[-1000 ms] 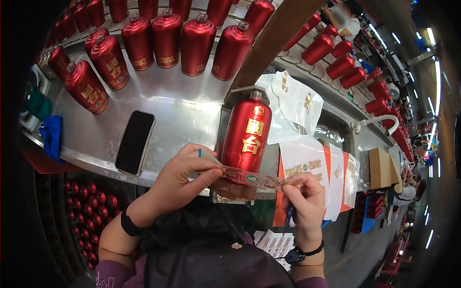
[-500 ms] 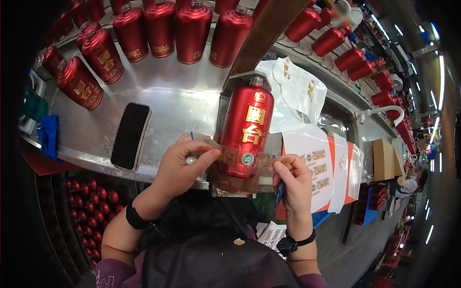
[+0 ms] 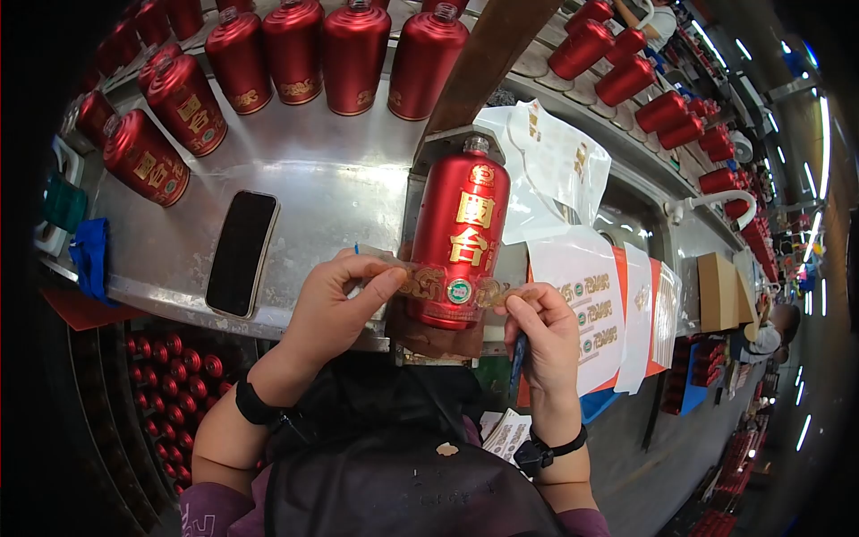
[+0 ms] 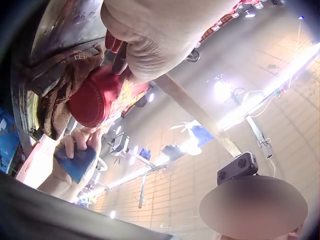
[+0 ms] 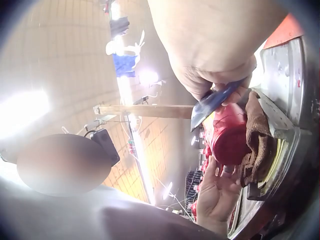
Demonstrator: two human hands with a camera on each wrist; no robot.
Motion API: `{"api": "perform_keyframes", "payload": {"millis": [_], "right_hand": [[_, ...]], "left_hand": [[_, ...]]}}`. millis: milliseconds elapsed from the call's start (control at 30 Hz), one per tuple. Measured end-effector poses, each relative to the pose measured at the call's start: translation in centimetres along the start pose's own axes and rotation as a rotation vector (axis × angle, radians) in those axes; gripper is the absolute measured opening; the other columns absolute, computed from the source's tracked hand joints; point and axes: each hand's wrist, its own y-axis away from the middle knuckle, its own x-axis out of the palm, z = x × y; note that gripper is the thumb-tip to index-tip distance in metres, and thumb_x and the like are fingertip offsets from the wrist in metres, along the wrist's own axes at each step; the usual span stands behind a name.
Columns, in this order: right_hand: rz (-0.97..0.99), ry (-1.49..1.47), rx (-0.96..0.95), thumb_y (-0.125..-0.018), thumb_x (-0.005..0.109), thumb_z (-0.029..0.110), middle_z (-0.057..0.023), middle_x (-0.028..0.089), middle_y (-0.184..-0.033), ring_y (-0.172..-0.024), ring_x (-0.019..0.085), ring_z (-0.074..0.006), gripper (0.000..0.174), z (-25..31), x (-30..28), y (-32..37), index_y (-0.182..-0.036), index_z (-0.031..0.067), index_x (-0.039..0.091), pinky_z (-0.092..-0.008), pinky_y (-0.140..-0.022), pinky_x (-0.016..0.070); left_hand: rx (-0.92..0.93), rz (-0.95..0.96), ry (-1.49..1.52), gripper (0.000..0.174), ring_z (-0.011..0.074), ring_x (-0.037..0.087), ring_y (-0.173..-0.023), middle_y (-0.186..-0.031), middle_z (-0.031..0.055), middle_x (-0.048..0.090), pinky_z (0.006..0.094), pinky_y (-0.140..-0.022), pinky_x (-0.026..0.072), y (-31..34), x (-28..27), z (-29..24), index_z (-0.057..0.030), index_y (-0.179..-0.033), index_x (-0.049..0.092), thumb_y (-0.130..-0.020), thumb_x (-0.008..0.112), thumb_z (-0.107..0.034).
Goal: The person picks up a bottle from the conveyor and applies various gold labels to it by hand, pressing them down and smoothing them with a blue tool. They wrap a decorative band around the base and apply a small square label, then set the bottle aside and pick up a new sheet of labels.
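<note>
A red bottle (image 3: 458, 237) with gold characters lies neck-away in a metal jig padded with a brown cloth (image 3: 420, 338). A thin gold-patterned label strip (image 3: 452, 289) stretches across the bottle's lower body. My left hand (image 3: 380, 271) pinches the strip's left end. My right hand (image 3: 519, 301) pinches its right end and also holds a blue card (image 3: 517, 358). In the left wrist view the bottle's base (image 4: 97, 97) sits under my left hand (image 4: 160, 35). In the right wrist view the blue card (image 5: 215, 102) juts from my right hand (image 5: 215, 50) above the bottle (image 5: 230, 140).
A black phone (image 3: 242, 252) lies on the steel table (image 3: 331, 192) to the left. Several red bottles (image 3: 295, 54) stand along its far edge. Label sheets (image 3: 591, 304) and white backing papers (image 3: 550, 170) lie to the right, near a cardboard box (image 3: 716, 291).
Both hands carried the label strip from just below the bottle's foot up onto its lower body. The strip now lies across the red surface.
</note>
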Motion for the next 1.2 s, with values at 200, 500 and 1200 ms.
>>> {"api": "perform_keyframes", "payload": {"millis": [200, 500, 1200], "right_hand": [[0.003, -0.011, -0.001, -0.095, 0.064, 0.007, -0.0090, 0.071, -0.084, -0.052, 0.056, -0.0060, 0.005, -0.3, 0.1, -0.2, -0.098, 0.0034, 0.061, -0.0187, -0.041, 0.0426], [0.051, -0.070, 0.044, -0.095, 0.066, 0.009, -0.0102, 0.072, -0.089, -0.063, 0.059, -0.0067, 0.010, -0.6, -0.2, -0.6, -0.103, 0.0015, 0.064, -0.0191, -0.058, 0.0468], [0.245, 0.088, 0.050, -0.083, 0.080, 0.009, -0.0111, 0.059, -0.130, -0.070, 0.050, -0.0003, 0.081, 1.0, 1.9, -3.4, -0.150, 0.0007, 0.037, -0.0160, -0.066, 0.0436]], "left_hand": [[-0.023, -0.006, 0.051, 0.021, 0.0131, 0.058, -0.091, -0.095, 0.0075, 0.073, 0.0290, -0.086, 0.0453, 0.0, 0.0, 0.0, 0.0006, -0.100, 0.075, -0.093, 0.069, -0.019], [-0.038, -0.013, 0.020, 0.020, 0.0102, 0.059, -0.093, -0.098, 0.0057, 0.068, 0.0258, -0.086, 0.0456, -0.2, -0.3, 0.2, 0.0016, -0.100, 0.073, -0.096, 0.066, -0.016], [-0.001, 0.168, 0.131, 0.077, 0.0292, 0.037, -0.141, -0.149, 0.0216, 0.041, 0.0393, -0.117, 0.0285, -3.0, 1.2, 2.6, -0.0024, -0.152, 0.037, -0.091, 0.073, -0.033]]}}
